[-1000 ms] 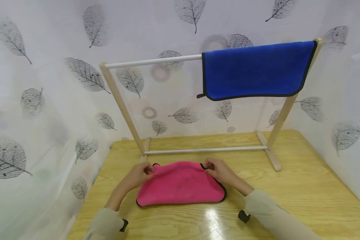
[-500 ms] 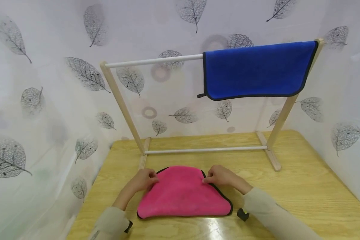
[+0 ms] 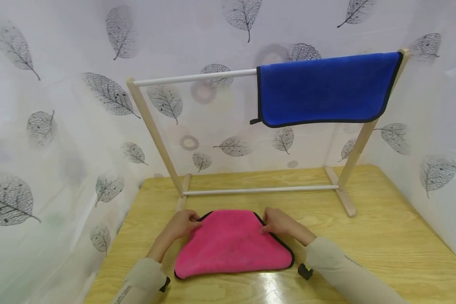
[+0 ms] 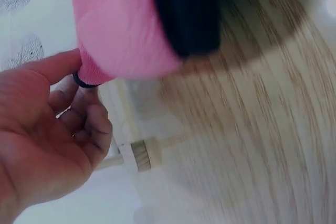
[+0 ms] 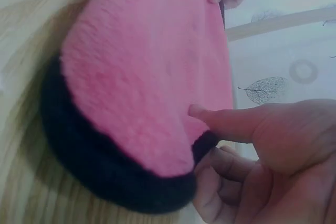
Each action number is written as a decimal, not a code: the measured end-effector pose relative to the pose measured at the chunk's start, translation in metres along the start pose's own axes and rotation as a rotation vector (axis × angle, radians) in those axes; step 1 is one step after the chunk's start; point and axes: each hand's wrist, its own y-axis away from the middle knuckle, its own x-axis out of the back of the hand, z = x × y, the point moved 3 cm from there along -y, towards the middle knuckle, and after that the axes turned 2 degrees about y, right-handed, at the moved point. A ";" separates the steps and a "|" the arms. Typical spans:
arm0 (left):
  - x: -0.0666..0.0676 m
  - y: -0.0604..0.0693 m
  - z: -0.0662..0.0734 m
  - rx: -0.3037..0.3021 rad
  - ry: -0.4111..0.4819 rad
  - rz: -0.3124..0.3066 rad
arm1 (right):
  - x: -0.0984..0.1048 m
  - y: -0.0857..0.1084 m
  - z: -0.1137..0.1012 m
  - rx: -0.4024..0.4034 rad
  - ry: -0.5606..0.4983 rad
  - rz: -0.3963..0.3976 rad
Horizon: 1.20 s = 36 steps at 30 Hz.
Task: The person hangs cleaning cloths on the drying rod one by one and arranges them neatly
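Observation:
A pink cloth (image 3: 233, 242) with black edging is held over the near part of the table, its lower edge bulging toward the person. My left hand (image 3: 183, 224) pinches its left side; in the left wrist view the thumb of the left hand (image 4: 58, 124) lies on the pink cloth (image 4: 121, 30), the other fingers curled behind. At the right side my right hand (image 3: 281, 223) pinches the black-edged border. The right wrist view shows the thumb of the right hand (image 5: 273, 156) on the pink face of the cloth (image 5: 136, 72), fingers bent beneath the edge.
Behind the cloth stands a wooden rack (image 3: 153, 135) with a white top rod (image 3: 195, 78) and a low white rod (image 3: 260, 190). A blue cloth (image 3: 327, 90) with black edging hangs over the right part of the top rod. Leaf-patterned sheeting (image 3: 61, 169) surrounds the wooden table (image 3: 387, 236).
Both hands and the pink cloth have come nearer the person since a second ago. The cloth's lower edge is lower in view, and more of its pink face shows.

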 end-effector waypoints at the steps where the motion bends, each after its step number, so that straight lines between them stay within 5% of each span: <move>1: 0.001 0.001 -0.001 -0.012 0.000 -0.016 | 0.001 0.001 0.000 0.002 -0.009 -0.001; 4: 0.005 0.006 -0.004 -0.061 0.006 -0.114 | 0.003 0.003 0.000 0.063 -0.012 -0.034; 9: 0.005 0.013 -0.007 -0.080 0.079 -0.374 | 0.004 0.005 -0.003 0.181 -0.039 -0.158; 11: 0.003 0.012 -0.006 -0.090 0.085 -0.409 | 0.003 0.004 -0.004 0.216 -0.041 -0.187; 18: -0.005 -0.007 0.004 -0.160 0.055 -0.257 | 0.001 0.000 -0.012 0.309 0.009 -0.155; 29: -0.007 -0.017 0.007 -0.038 0.256 -0.088 | 0.003 0.003 -0.012 0.372 -0.058 -0.087; 32: -0.005 -0.017 0.007 -0.037 0.261 -0.087 | 0.004 0.002 -0.011 0.384 -0.064 -0.051; 36: -0.007 -0.016 0.008 -0.059 0.204 -0.179 | 0.002 0.001 -0.008 0.378 -0.030 -0.076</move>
